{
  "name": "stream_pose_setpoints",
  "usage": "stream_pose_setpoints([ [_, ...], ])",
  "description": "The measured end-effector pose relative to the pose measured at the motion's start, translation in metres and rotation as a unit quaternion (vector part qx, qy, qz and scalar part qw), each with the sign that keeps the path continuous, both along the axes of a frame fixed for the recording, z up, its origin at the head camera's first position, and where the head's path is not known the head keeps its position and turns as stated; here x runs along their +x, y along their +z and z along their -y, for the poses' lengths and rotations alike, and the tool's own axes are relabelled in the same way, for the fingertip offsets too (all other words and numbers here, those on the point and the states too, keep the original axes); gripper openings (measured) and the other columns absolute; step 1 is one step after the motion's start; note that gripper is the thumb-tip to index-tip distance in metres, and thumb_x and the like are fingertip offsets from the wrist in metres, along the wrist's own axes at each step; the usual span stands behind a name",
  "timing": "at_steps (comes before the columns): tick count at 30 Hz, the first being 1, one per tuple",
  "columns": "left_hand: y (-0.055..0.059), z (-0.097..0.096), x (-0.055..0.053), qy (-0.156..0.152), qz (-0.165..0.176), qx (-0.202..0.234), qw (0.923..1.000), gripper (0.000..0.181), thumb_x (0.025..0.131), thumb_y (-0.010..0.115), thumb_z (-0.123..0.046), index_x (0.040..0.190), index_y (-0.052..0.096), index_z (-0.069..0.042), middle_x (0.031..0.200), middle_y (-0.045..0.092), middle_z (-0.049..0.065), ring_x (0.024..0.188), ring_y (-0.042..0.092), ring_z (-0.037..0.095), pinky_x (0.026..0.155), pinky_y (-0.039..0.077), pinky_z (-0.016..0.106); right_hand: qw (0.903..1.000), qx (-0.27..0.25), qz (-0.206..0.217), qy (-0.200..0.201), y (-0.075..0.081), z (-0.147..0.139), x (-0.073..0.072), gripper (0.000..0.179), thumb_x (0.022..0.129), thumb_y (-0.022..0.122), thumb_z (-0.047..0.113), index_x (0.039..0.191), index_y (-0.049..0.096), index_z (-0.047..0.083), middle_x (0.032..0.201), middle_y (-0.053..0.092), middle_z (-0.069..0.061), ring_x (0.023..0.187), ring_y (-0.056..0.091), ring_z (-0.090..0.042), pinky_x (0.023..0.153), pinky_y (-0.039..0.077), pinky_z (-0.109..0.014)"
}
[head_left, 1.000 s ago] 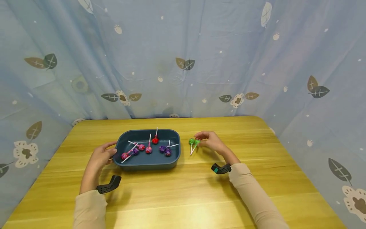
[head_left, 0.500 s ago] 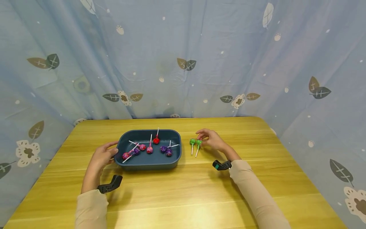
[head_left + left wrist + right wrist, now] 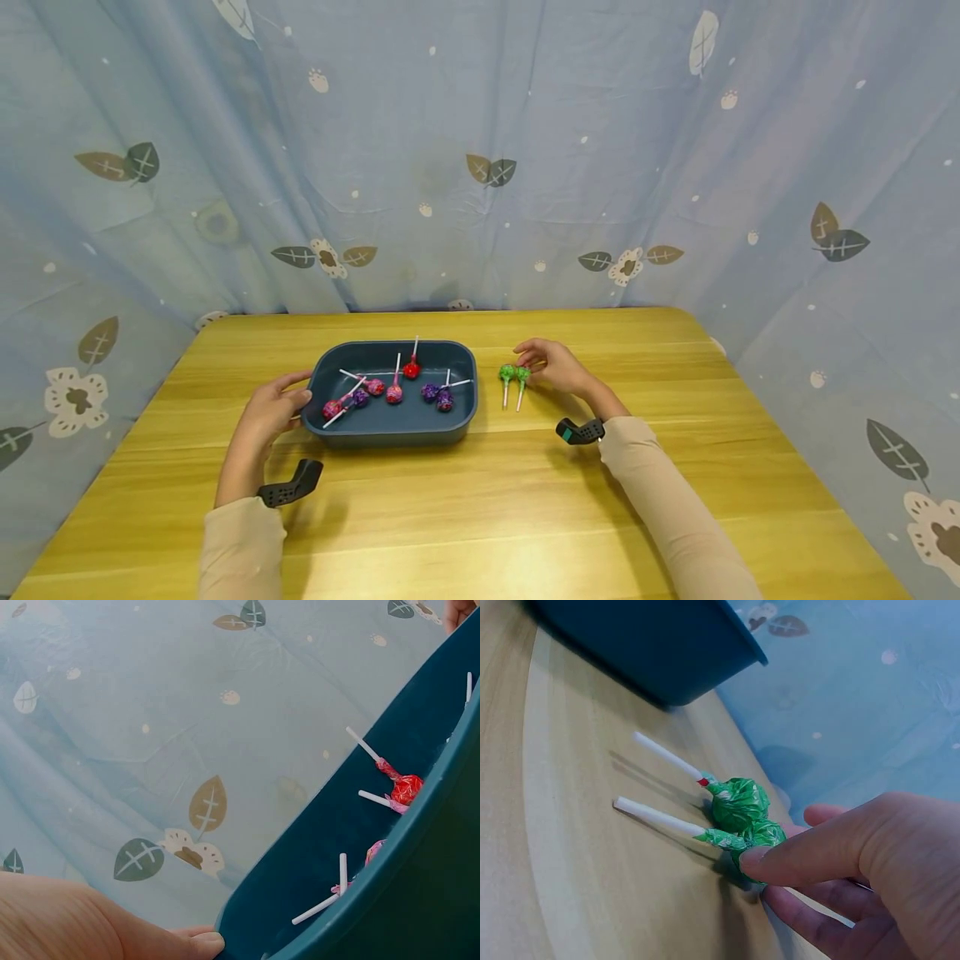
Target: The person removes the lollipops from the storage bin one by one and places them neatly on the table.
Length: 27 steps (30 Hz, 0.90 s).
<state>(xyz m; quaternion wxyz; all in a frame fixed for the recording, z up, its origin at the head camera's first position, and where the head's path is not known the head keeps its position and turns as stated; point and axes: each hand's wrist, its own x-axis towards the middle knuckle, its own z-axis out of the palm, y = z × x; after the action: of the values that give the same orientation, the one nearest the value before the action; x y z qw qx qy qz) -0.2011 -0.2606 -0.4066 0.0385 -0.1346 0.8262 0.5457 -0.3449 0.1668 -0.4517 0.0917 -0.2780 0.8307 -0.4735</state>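
Observation:
My left hand (image 3: 272,410) grips the left end of a dark blue plastic bin (image 3: 390,438), its thumb on the rim in the left wrist view and its fingers partly hidden behind the wall. Inside lie several wrapped lollipops, including a red one (image 3: 411,369), pink ones (image 3: 394,393) and purple ones (image 3: 445,402). To the right of the bin, two green lollipops lie side by side on the table, sticks toward me. My right hand (image 3: 558,367) holds the right-hand green lollipop (image 3: 763,834) by its head, between thumb and curled fingers. The other green lollipop (image 3: 739,804) is close beside it.
A yellow wood-grain table (image 3: 480,517) carries everything. Behind and beside it hangs a light blue curtain (image 3: 420,108) with leaf and flower prints. Each wrist wears a black camera mount, such as the right mount (image 3: 580,431).
My right hand has shifted the right-hand green lollipop slightly, so the two sticks that converged now stand apart and nearly parallel. My left hand stays on the bin; the head view shifted a little.

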Motion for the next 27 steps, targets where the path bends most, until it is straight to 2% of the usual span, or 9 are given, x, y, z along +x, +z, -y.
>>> stream_pose_setpoints([
  [9, 0.0006, 0.0009, -0.0004, -0.003, 0.004, -0.007, 1.0000, 0.048, 0.102, 0.045, -0.010, 0.147, 0.035, 0.002, 0.135, 0.048, 0.031, 0.100, 0.061, 0.027, 0.073, 0.051, 0.030, 0.9999, -0.002, -0.012, 0.009, -0.0021, 0.0006, 0.0024, 0.047, 0.079, 0.066, -0.018, 0.124, 0.054, -0.013, 0.110, 0.065, -0.022, 0.101, 0.062, -0.034, 0.086, 0.051, -0.038],
  [18, 0.0015, 0.0008, -0.0004, -0.002, 0.007, -0.007, 0.9999, 0.049, 0.102, 0.045, -0.009, 0.148, 0.034, 0.003, 0.135, 0.048, 0.031, 0.098, 0.061, 0.026, 0.072, 0.051, 0.030, 0.9993, -0.035, -0.003, 0.010, -0.0021, -0.0004, 0.0045, 0.049, 0.077, 0.062, -0.025, 0.124, 0.049, -0.020, 0.114, 0.058, -0.036, 0.106, 0.056, -0.048, 0.090, 0.046, -0.053],
  [24, 0.0012, 0.0004, -0.0005, 0.002, 0.008, -0.005, 1.0000, 0.049, 0.102, 0.045, -0.010, 0.147, 0.034, 0.003, 0.135, 0.047, 0.033, 0.098, 0.061, 0.028, 0.072, 0.051, 0.029, 0.9994, -0.021, -0.008, -0.028, 0.0007, -0.0018, 0.0069, 0.048, 0.078, 0.067, -0.018, 0.124, 0.055, -0.013, 0.116, 0.060, -0.029, 0.104, 0.060, -0.039, 0.084, 0.051, -0.039],
  [27, 0.0012, 0.0003, -0.0005, 0.003, 0.008, -0.004, 1.0000, 0.049, 0.102, 0.045, -0.010, 0.148, 0.034, 0.003, 0.135, 0.046, 0.033, 0.098, 0.062, 0.028, 0.072, 0.051, 0.029, 0.9990, -0.021, -0.007, -0.039, 0.0027, -0.0018, 0.0088, 0.046, 0.079, 0.068, -0.015, 0.123, 0.057, -0.011, 0.117, 0.060, -0.027, 0.105, 0.060, -0.038, 0.084, 0.052, -0.039],
])
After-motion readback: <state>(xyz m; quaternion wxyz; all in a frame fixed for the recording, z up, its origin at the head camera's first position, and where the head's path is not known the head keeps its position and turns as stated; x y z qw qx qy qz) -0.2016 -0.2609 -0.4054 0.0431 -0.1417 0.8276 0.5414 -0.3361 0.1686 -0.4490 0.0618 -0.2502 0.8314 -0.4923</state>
